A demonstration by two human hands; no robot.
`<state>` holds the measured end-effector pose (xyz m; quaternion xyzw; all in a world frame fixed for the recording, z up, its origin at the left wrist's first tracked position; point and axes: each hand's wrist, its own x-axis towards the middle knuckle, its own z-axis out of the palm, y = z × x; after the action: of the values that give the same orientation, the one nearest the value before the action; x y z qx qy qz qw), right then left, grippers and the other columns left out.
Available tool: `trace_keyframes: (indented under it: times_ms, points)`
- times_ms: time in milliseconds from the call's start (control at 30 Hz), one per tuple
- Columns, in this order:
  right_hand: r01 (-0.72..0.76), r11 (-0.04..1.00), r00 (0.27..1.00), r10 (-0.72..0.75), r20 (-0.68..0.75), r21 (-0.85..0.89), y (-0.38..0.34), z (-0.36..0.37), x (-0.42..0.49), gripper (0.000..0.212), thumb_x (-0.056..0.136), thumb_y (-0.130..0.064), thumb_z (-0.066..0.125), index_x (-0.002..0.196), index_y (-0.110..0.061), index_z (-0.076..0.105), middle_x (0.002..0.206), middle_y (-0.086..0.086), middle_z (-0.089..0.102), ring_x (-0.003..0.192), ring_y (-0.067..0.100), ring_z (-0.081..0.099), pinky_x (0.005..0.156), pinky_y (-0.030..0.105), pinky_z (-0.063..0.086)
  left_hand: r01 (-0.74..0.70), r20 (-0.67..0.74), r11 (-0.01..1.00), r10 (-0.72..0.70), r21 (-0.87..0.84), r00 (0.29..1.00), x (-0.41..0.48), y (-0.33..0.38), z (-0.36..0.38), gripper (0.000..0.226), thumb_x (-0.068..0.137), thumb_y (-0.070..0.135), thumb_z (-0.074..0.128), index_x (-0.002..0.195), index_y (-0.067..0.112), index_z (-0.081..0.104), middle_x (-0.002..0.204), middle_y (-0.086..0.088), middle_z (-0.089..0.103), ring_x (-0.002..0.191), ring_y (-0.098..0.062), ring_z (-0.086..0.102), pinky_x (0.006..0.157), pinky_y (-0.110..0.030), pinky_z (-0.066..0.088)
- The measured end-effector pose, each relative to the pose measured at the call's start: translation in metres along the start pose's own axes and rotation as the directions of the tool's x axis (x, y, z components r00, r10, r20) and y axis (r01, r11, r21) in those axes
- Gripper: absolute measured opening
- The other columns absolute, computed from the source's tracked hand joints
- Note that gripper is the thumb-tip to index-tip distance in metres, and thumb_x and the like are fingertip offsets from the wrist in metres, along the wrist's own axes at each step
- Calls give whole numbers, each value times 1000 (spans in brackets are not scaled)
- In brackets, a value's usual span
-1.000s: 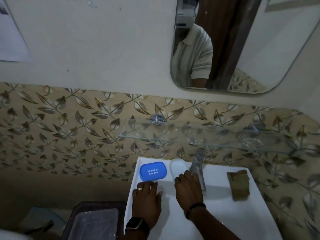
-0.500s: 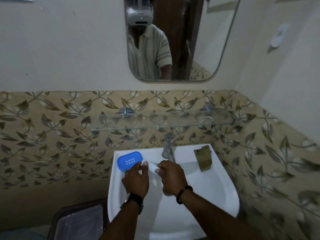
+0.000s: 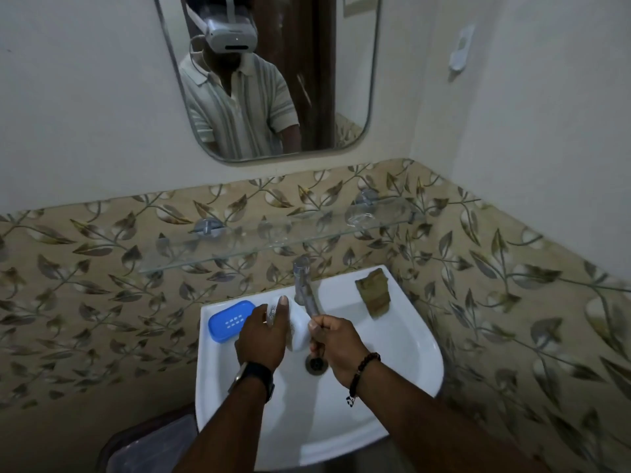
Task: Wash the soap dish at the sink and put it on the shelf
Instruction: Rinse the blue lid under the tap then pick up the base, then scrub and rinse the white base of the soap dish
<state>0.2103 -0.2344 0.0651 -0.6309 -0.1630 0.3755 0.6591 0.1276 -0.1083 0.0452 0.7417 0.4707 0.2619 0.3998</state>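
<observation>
I saw the white sink (image 3: 392, 363) filling the lower middle of my view, with a glass shelf (image 3: 273, 244) mounted on the leaf-patterned tiles just above it and a mirror (image 3: 273, 73) higher on the wall. Over the basin, the left hand (image 3: 261, 336) formed a closed grip on the white soap dish (image 3: 298, 331), fingers wrapped over its near side and one fingertip raised above its far end. The dish was held just under the tap (image 3: 305, 288), its long axis running roughly from near to far and leaning a little to the left at the far end; I could not tell which way its hollow faced. The right hand (image 3: 336, 343) sat just beside the dish with its fingers curled shut in a grip, seemingly around the tap's spout, though the blur left that uncertain. Below that hand the drain (image 3: 316, 364) showed in the basin. A blue perforated tray (image 3: 230, 320) lay on the sink's left rim, touching nothing else, and a brown sponge (image 3: 373, 292) sat on the right rim, well apart from both hands.
</observation>
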Motion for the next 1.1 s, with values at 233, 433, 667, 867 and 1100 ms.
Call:
trace_keyframes:
  times_ms: [233, 433, 667, 867, 1100]
  points:
    - [306, 791, 949, -210, 236, -529, -18, -43, 8, 13, 97, -15, 61, 86, -13, 68, 80, -1, 63, 69, 8, 53, 69, 25, 45, 428, 361, 822, -296, -374, 884, 3, 27, -3, 72, 67, 88, 58, 92, 22, 71, 92, -10, 79, 87, -28, 74, 70, -38, 47]
    - [557, 622, 828, -369, 422, -550, -49, -84, 35, 7, 95, -12, 66, 94, -7, 70, 108, 9, 62, 99, 20, 60, 86, 35, 49, 517, 550, 594, -145, -616, 823, 8, 30, 0, 43, 78, 41, 76, 113, 17, 73, 108, -14, 78, 91, -31, 76, 64, -34, 46]
    - [681, 483, 732, -412, 543, -551, -52, -111, 80, 9, 95, -25, 65, 102, -28, 71, 131, -6, 48, 106, 9, 58, 91, 29, 51, 506, 528, 535, -126, -677, 840, 17, 21, 5, 45, 78, 11, 66, 122, 20, 67, 101, -22, 77, 75, -36, 75, 53, -31, 57]
    - [503, 531, 803, -579, 142, -682, -34, -123, 118, 29, 95, -20, 67, 119, -36, 62, 116, -5, 64, 97, 10, 60, 86, 26, 47, 434, 439, 527, -123, -731, 890, 20, 13, 1, 46, 85, 5, 66, 130, 13, 61, 99, -18, 79, 73, -35, 75, 60, -34, 62]
    - [14, 6, 980, -200, 13, -1000, -5, -168, 161, 47, 98, -35, 46, 143, -24, 44, 148, 6, 46, 137, 29, 40, 114, 44, 30, 417, 386, 512, -171, -751, 906, 8, 1, -9, 44, 85, 1, 67, 125, 18, 66, 107, -19, 76, 85, -41, 70, 62, -37, 64]
